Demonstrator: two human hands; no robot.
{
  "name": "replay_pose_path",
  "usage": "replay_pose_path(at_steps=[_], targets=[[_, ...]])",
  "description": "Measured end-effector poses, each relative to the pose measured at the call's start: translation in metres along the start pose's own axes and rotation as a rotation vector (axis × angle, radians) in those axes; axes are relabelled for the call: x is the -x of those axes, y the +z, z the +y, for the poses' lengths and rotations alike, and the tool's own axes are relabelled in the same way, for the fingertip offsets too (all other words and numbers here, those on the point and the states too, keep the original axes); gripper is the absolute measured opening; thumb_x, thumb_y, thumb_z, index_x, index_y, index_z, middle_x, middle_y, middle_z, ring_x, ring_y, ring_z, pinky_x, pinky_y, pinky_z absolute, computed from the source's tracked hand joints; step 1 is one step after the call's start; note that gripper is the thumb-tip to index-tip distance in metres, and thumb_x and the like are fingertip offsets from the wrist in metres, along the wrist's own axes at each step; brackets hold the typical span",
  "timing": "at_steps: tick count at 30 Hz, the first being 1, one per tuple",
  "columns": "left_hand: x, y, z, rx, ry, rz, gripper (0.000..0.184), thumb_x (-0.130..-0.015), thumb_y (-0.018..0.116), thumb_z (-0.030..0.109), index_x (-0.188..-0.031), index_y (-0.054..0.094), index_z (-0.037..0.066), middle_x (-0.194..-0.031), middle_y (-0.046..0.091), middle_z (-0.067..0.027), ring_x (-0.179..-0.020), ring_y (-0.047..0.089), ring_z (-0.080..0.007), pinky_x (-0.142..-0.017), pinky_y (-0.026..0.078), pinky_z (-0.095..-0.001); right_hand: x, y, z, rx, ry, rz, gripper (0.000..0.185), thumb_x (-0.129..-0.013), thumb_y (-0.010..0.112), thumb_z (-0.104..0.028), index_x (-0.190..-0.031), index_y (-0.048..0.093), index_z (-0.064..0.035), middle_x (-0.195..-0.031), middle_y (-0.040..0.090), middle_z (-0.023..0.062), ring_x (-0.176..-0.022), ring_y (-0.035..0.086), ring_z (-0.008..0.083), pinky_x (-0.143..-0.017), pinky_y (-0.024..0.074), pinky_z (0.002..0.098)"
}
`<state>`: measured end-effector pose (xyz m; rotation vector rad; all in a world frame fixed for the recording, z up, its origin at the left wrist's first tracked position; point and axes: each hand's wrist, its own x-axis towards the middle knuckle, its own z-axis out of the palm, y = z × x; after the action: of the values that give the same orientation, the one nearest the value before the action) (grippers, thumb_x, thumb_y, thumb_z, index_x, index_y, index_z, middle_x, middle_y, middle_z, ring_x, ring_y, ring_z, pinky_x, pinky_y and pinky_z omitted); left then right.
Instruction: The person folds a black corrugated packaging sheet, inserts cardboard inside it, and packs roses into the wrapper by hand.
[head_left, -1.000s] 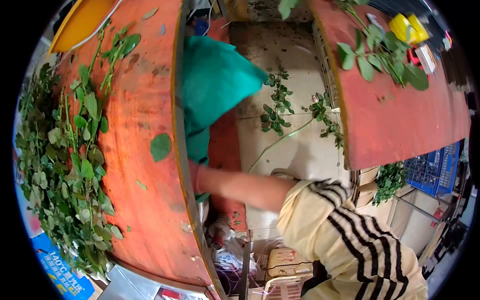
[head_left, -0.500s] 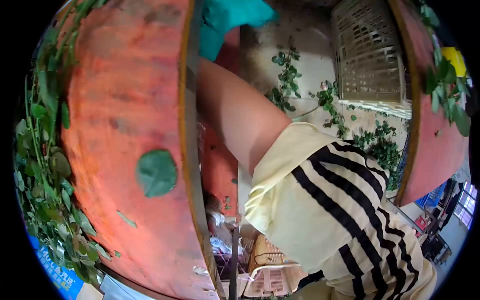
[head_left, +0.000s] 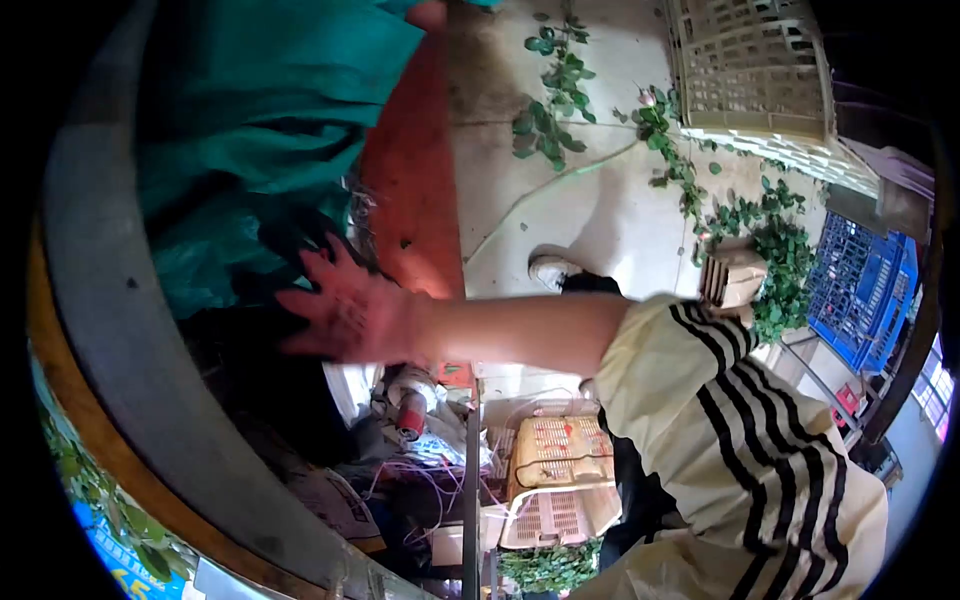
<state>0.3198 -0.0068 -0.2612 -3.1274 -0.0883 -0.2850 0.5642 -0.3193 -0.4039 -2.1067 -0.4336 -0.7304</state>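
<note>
My right hand (head_left: 350,308), pinkish and seemingly gloved, is stretched out with its fingers spread and nothing visibly gripped. Motion smears it slightly. It is nearest to a large wrinkled teal plastic sheet or garment (head_left: 270,120) at the upper left; whether the fingertips touch it I cannot tell. My cream sleeve with black stripes (head_left: 730,410) reaches in from the lower right. Below the hand lie a red can (head_left: 410,413) and some crumpled plastic. A small skin-coloured patch shows at the top edge, and whose it is stays unclear. My left hand is out of view.
Leafy rose stems (head_left: 560,100) lie on the pale floor (head_left: 520,210). A cream crate (head_left: 755,70) stands upper right, blue crates (head_left: 865,280) farther right, and a beige basket (head_left: 560,450) below. A curved table edge (head_left: 95,250) runs along the left. A shoe (head_left: 555,270) shows mid-floor.
My right hand, hidden behind the orange board before, is now visible with fingers spread. The view has shifted, the orange top has left most of the picture, and more teal material shows.
</note>
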Motion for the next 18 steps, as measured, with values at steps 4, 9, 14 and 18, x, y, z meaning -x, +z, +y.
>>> replay_pose_path(at_steps=[4,9,14,18], targets=[[0.001,0.003,0.000,0.014,-0.023,0.011,0.058,-0.094,0.036,0.044,-0.130,0.042,-0.002,-0.133,0.041,-0.0210,-0.121,0.040,-0.0362,-0.102,0.030,-0.0478,-0.092,0.068,0.142,1.041,-0.094,-0.261,0.041,-0.082,0.050,-0.040,-0.120,0.057,-0.0260,-0.135,0.045,0.0122,-0.127,0.035,0.0348,-0.100,0.0307,0.0550],[0.004,0.008,0.004,0.021,-0.041,0.047,0.058,-0.094,0.036,0.044,-0.130,0.041,-0.002,-0.134,0.040,-0.0212,-0.122,0.040,-0.0362,-0.103,0.030,-0.0476,-0.209,0.077,0.207,0.805,0.479,-0.306,0.051,-0.088,0.038,-0.039,-0.137,0.040,-0.0248,-0.148,0.028,0.0075,-0.139,0.018,0.0264,-0.111,0.0080,0.0517],[0.003,0.008,0.007,0.021,-0.034,0.047,0.059,-0.095,0.035,0.044,-0.131,0.041,-0.002,-0.135,0.039,-0.0214,-0.123,0.039,-0.0362,-0.103,0.029,-0.0474,-0.125,0.038,0.179,0.196,0.763,-0.573,0.063,-0.088,0.039,-0.042,-0.143,0.026,-0.0154,-0.146,0.029,0.0139,-0.139,0.014,0.0313,-0.112,0.0087,0.0494],[0.000,0.015,0.011,0.007,-0.026,0.042,0.059,-0.095,0.035,0.044,-0.131,0.040,-0.002,-0.136,0.038,-0.0216,-0.124,0.038,-0.0362,-0.104,0.029,-0.0472,-0.073,0.060,0.142,0.525,0.375,-0.309,0.040,-0.084,0.046,-0.035,-0.116,0.047,-0.0107,-0.118,0.048,0.0125,-0.116,0.038,0.0281,-0.098,0.0277,0.0480]])
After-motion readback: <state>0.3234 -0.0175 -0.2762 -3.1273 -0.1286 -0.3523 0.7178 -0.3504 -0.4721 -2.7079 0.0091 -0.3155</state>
